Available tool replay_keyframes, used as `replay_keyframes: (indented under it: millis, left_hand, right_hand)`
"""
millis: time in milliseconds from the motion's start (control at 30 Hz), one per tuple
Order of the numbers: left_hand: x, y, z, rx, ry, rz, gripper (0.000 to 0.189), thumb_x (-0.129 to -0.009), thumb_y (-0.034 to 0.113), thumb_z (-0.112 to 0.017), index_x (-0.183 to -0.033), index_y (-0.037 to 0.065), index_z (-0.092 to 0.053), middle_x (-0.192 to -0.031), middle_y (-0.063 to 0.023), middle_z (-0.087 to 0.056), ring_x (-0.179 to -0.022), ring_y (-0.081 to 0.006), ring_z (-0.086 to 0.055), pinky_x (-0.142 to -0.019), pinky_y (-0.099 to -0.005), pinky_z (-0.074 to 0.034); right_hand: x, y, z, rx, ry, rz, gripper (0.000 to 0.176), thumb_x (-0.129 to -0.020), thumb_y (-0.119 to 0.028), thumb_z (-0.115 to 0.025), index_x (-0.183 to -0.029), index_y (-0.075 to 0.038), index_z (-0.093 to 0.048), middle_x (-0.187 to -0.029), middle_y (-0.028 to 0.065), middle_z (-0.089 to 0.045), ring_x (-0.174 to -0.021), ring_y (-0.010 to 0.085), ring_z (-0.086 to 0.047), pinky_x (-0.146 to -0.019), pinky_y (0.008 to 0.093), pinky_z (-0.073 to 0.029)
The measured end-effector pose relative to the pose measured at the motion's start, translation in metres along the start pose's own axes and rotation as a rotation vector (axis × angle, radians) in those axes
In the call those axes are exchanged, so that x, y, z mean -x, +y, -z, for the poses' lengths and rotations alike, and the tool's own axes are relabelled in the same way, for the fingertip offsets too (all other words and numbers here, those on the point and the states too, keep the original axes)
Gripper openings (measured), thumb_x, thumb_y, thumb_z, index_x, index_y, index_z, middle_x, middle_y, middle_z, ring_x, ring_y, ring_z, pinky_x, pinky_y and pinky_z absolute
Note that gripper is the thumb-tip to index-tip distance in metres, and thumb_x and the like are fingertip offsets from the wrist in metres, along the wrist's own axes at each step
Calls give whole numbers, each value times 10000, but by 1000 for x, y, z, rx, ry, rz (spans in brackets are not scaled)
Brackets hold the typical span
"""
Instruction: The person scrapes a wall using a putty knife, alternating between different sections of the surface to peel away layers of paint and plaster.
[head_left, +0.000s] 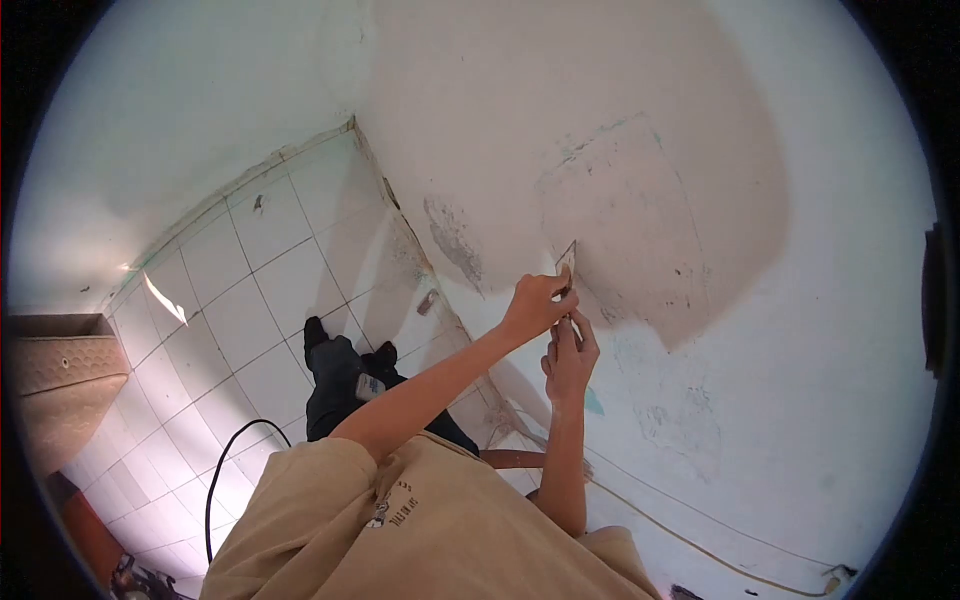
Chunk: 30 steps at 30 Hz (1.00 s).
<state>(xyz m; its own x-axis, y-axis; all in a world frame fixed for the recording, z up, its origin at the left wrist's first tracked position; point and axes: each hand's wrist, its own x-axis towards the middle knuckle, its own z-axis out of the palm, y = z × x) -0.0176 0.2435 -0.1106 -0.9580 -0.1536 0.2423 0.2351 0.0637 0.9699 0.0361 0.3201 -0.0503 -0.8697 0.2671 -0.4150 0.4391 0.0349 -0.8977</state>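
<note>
My left hand (535, 308) is closed on a scraper (566, 260), a flat tool with a pale, pointed blade, its thumb and fingers pinching near the blade. Just below, my right hand (570, 362) has its fingers bent up against the lower end of the scraper, where the fingers of both hands hide most of it. In this view the blade tip overlaps the wall (650, 240), at the left edge of a rough, outlined patch. Around that patch spreads a large pinkish-beige area with flaked and stained spots.
White floor tiles (270, 260) lie to the left, meeting the walls along a dirty, chipped edge. A brown padded seat (75, 375) stands at the far left. A black cable (212, 490) loops beside my body. A yellowish cord (690, 545) runs along the lower wall towards a plug (838, 577).
</note>
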Motion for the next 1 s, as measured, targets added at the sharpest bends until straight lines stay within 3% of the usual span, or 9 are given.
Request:
replay_keyframes:
  millis: [67,233,333,400,533,567,700,767,1000]
  left_hand:
    - [-6,4,1,-42,-87,52,357,-769,197,-611,-1037,-36,-585,-557,-151,-533,-424,-235,-495,-444,-298,-380]
    - [-10,3,4,42,-51,98,379,-758,183,-613,-1060,-44,-577,-558,-154,-533,-418,-230,-505,-448,-304,-393]
    - [-7,-1,-1,-108,-174,14,407,-760,180,-612,-1098,-42,-566,-579,-158,-547,-450,-238,-532,-463,-300,-409]
    - [-1,4,4,-58,-91,54,421,-763,193,-610,-1117,-30,-561,-603,-166,-560,-475,-248,-559,-472,-302,-418]
    - [-10,7,14,-64,-144,66,401,-748,209,-598,-1040,-64,-564,-602,-169,-578,-521,-308,-585,-524,-347,-452]
    - [-6,14,12,-30,-147,152,410,-739,211,-603,-1042,-61,-564,-606,-172,-576,-523,-310,-583,-524,-356,-452]
    - [-4,11,9,-29,-99,141,412,-735,207,-600,-1048,-58,-560,-607,-176,-573,-519,-314,-579,-527,-366,-453]
    - [-4,2,0,-58,-33,57,428,-753,174,-600,-1113,-51,-551,-580,-163,-545,-434,-229,-528,-450,-306,-409]
    - [-7,6,7,34,-75,144,425,-750,180,-606,-1103,-52,-558,-563,-150,-531,-441,-219,-531,-451,-292,-410]
  right_hand:
    - [0,-3,2,-92,25,3,281,-896,-135,-522,-1143,-1,-512,-668,-11,-503,-374,-7,-293,-314,166,-209]
    - [-3,-8,-3,-2,29,0,254,-891,-137,-533,-1115,-20,-558,-609,-46,-457,-409,9,-305,-342,186,-206]
    - [0,-8,5,-27,59,15,265,-894,-134,-528,-1127,-9,-525,-657,-23,-511,-388,-5,-301,-325,170,-211]
    - [2,-2,3,27,22,38,252,-893,-139,-536,-1109,-9,-538,-649,-35,-509,-401,-7,-297,-335,175,-202]
    - [3,3,-11,-1,71,59,265,-898,-132,-525,-1126,4,-533,-622,-47,-499,-402,-9,-282,-344,176,-195]
    - [3,3,-7,-17,40,80,276,-896,-133,-528,-1133,8,-529,-609,-47,-494,-396,-6,-277,-343,176,-194]
    - [0,4,-6,40,28,87,281,-893,-138,-536,-1133,10,-528,-607,-46,-497,-398,-9,-281,-341,178,-194]
    - [1,-1,-11,6,67,78,282,-895,-123,-523,-1140,16,-522,-610,-42,-499,-392,-11,-283,-334,180,-195]
    - [0,1,-13,-2,50,83,259,-895,-114,-519,-1118,19,-520,-619,-38,-497,-384,-7,-291,-322,178,-202]
